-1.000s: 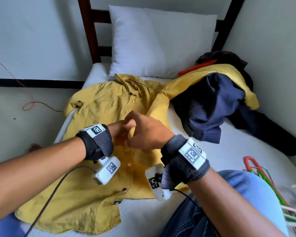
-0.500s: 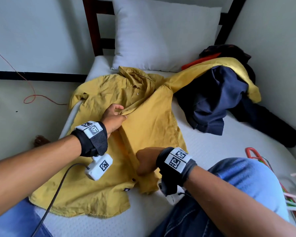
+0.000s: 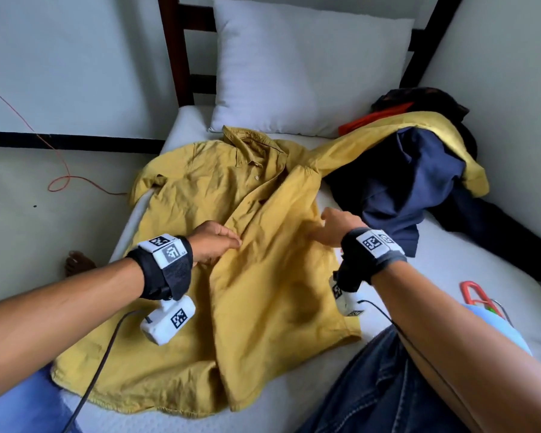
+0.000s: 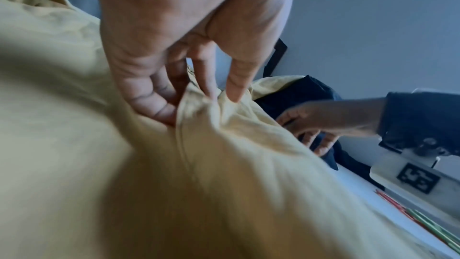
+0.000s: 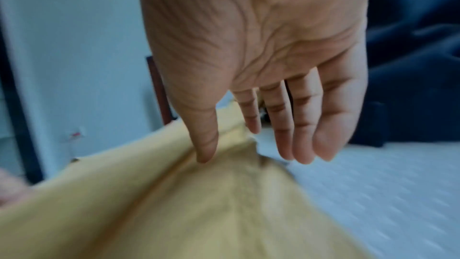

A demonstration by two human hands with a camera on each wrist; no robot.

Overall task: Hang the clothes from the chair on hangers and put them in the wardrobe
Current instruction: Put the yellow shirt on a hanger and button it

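Note:
A yellow button-up shirt (image 3: 200, 198) lies spread face up on the white mattress (image 3: 450, 276), collar toward the pillow. My left hand (image 3: 214, 242) pinches the shirt's front placket near its middle; in the left wrist view its fingers (image 4: 161, 103) curl round a fold of the yellow shirt (image 4: 224, 164). My right hand (image 3: 334, 228) hovers over the shirt's right edge with fingers straight and holds nothing; the right wrist view shows its fingers (image 5: 298, 135) just above the yellow shirt (image 5: 199, 204). One sleeve runs over the clothes pile.
A pile of navy, black and orange clothes (image 3: 403, 189) lies at the back right against the wall. A white pillow (image 3: 303, 64) leans on the dark headboard. Coloured hangers (image 3: 478, 296) lie at the right edge. My knees in jeans (image 3: 388, 385) are in front.
My right hand let go of the shirt's lower front panel and moved up and right to the shirt's edge. The front panel now lies flat. My left hand slid down the placket.

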